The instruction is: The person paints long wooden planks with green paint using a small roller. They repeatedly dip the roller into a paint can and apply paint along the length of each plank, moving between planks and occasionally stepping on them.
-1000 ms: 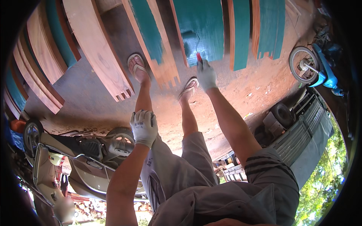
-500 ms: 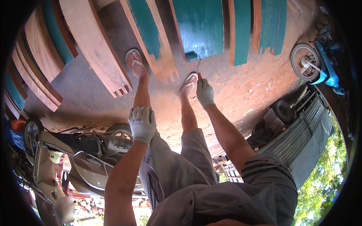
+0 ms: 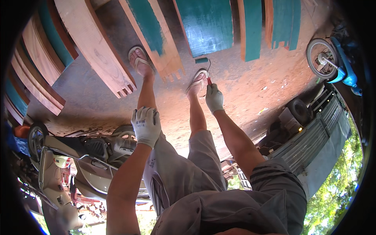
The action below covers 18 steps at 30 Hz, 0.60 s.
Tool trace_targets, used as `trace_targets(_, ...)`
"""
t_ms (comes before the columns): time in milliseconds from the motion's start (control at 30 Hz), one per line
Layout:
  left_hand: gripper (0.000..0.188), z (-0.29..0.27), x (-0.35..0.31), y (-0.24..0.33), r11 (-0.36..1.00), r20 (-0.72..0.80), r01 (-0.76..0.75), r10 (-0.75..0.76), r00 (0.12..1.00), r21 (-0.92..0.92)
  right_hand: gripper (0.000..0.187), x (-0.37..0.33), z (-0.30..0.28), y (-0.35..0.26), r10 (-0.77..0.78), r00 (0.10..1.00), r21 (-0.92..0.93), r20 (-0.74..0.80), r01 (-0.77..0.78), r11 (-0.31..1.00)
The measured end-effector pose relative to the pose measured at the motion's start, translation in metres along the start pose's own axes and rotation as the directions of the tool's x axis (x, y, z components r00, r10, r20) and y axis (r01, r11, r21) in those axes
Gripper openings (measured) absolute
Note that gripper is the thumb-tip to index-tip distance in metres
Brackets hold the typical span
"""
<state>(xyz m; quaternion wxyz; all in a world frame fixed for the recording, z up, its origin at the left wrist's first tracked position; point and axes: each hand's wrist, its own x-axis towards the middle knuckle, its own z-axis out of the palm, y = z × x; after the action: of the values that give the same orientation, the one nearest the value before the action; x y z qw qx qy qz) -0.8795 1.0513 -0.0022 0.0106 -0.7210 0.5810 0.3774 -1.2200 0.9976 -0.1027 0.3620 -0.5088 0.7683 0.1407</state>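
Observation:
My right hand (image 3: 214, 98), in a pale work glove, is closed round the red handle of a small paint roller (image 3: 202, 60). The roller's teal sleeve is just off the near end of a wide teal-painted board (image 3: 207, 29), with a narrow gap between them. The board's paint looks wet and shiny. My gloved left hand (image 3: 146, 126) rests on my left knee, holding nothing, its fingers laid over the knee. Left of the wide board lies a partly painted plank (image 3: 166, 58) with bare wood at its notched end.
Further teal boards (image 3: 250, 33) lie to the right, and bare wooden planks (image 3: 96, 47) to the left. My sandalled feet stand between the boards. A blue motorbike (image 3: 342, 74) is at the far right, a scooter (image 3: 90, 160) at the lower left, and a metal-sided cart (image 3: 313, 137) at the right.
The roller has come off the wide board's near end, and my right hand has drawn slightly back toward me. My left hand stays on the knee. The view has shifted slightly.

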Motion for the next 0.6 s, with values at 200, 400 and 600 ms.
trace_targets(200, 0.020, 0.000, 0.000, -0.005, 0.998, 0.007, -0.051, 0.051, 0.999, 0.045, 0.028, 0.035, 0.004, -0.020, -0.123, 0.991, -0.013, -0.058, 0.123, 0.992)
trace_targets(400, 0.016, -0.002, 0.004, -0.002, 0.997, -0.016, -0.060, 0.061, 0.998, 0.056, 0.032, -0.007, -0.001, 0.022, 0.121, 0.993, -0.014, 0.002, -0.120, 0.993)
trace_targets(600, 0.012, -0.011, 0.019, 0.018, 0.989, 0.030, -0.141, 0.140, 0.990, 0.041, 0.041, 0.039, -0.071, -0.011, 0.186, 0.979, 0.147, -0.083, -0.172, 0.974)
